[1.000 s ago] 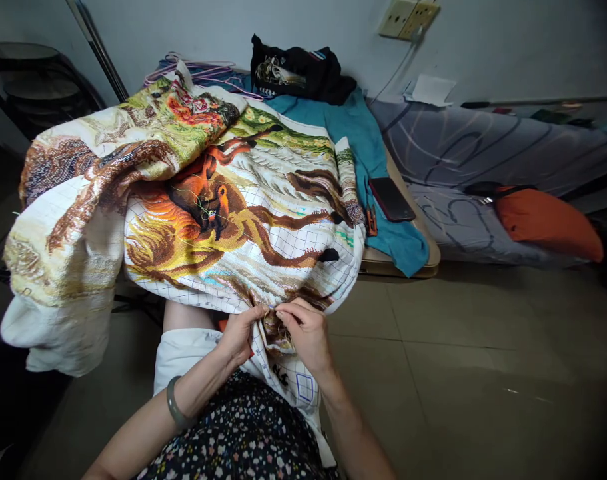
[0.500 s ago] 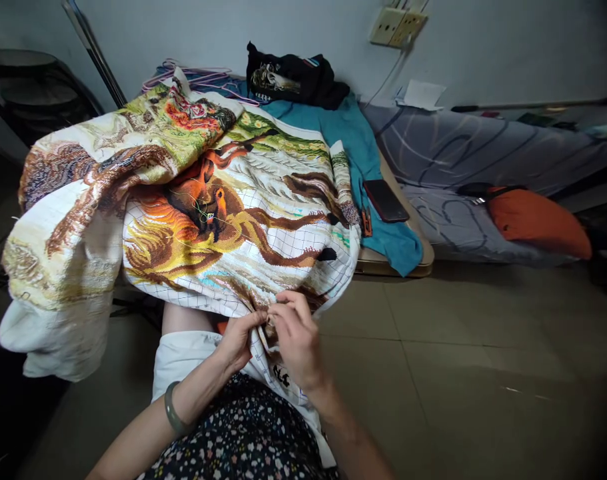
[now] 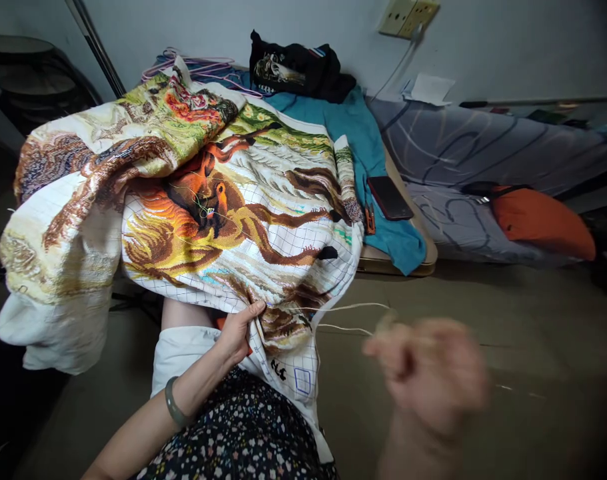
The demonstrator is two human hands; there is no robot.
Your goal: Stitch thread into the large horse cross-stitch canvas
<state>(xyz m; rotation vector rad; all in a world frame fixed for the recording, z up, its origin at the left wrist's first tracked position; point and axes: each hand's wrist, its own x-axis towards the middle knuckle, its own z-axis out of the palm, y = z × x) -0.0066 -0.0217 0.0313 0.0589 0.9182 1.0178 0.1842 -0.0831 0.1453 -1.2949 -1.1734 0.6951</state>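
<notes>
A large cross-stitch cloth (image 3: 223, 200) with a brown and orange horse picture lies over my lap and spills to the left. My left hand (image 3: 239, 333) pinches the cloth's lower edge, thumb on top and fingers under the fold. My right hand (image 3: 428, 373) is out to the right over the floor, smeared by motion. A pale thread (image 3: 348, 317) runs in a doubled line from the cloth beside my left thumb toward my right hand. The needle cannot be made out. A green bangle (image 3: 172, 404) sits on my left wrist.
A low bed with a grey cover (image 3: 483, 160) runs along the wall at right, with an orange cushion (image 3: 543, 223). A teal cloth (image 3: 363, 147) holds a dark phone (image 3: 389, 198) and orange snips (image 3: 370, 219). A black garment (image 3: 298, 67) lies behind. Tiled floor (image 3: 433, 293) at right.
My right hand left the stitching spot by my left thumb and swung out to the right, drawing the pale thread out of the cloth. My left hand stayed on the cloth's edge.
</notes>
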